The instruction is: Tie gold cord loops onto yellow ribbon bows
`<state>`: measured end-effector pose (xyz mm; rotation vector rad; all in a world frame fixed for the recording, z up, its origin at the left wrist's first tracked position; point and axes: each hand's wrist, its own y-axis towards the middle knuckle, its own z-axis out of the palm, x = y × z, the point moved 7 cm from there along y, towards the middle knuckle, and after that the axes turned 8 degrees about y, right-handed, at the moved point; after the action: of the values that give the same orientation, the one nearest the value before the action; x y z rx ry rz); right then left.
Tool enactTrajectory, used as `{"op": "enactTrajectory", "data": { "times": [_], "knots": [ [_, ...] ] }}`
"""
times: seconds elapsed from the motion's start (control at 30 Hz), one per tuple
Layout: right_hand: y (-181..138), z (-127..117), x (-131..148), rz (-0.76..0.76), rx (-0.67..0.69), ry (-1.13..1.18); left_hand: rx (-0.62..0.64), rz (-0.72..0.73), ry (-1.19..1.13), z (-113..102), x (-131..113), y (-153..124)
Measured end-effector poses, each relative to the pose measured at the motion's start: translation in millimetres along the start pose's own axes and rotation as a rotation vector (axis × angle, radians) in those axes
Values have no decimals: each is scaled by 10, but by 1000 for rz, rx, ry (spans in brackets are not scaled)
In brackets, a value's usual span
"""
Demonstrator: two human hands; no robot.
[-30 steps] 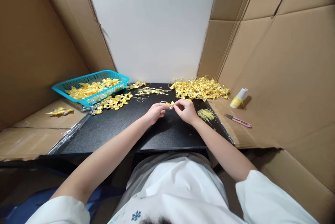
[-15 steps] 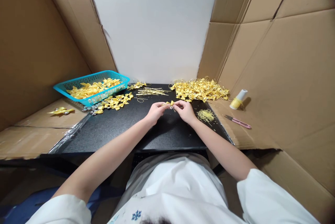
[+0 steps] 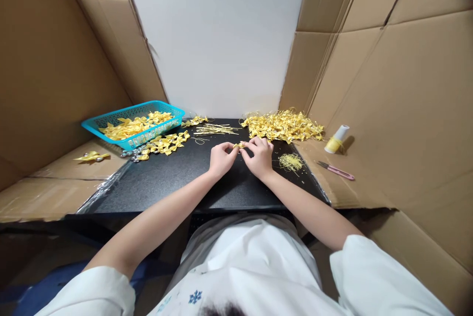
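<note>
Between my fingertips, over the middle of the black table, is a small yellow ribbon bow. My left hand pinches its left side with thumb and forefinger. From the right, my right hand pinches the bow too, its other fingers curled beyond. Fingers cover much of the bow, and any bell or thread on it cannot be made out. Behind my hands lie cut yellow cords. Loose yellow bows and small silver bells lie to the left.
A turquoise basket of yellow bows stands back left. A heap of finished-looking bows lies back right. Thread scraps, pink-handled snips and a yellow thread spool are at right. Cardboard walls flank the table.
My right hand has turned, its fingers now more bunched and curled over the bow. The left hand stays nearly in place. The view has shifted slightly.
</note>
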<state>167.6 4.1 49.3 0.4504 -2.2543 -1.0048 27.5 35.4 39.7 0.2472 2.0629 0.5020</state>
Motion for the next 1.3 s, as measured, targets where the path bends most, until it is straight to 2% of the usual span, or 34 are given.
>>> {"op": "enactTrajectory", "data": {
  "times": [0.13, 0.37, 0.57, 0.77, 0.87, 0.97, 1.13, 1.3],
  "knots": [
    [25, 29, -17, -8, 26, -23, 0, 43, 11, -8, -63, -24],
    [51, 64, 51, -124, 59, -119, 41, 41, 27, 54, 13, 2],
    [61, 101, 45, -98, 89, -133, 74, -12, -27, 97, 68, 31],
    [38, 31, 51, -101, -42, -51, 123, -117, -197, 200, 200, 69],
    [56, -40, 16, -101, -117, 95, 129, -190, -310, 239, 267, 83],
    [103, -120, -65, -80, -177, 367, 143, -240, -371, 264, 302, 91],
    [184, -132, -282, 109, -190, 799, 170, -287, -305, 283, 365, 100],
    [230, -156, -391, 173, -221, 1004, 166, -313, -287, 280, 414, 115]
  ]
}}
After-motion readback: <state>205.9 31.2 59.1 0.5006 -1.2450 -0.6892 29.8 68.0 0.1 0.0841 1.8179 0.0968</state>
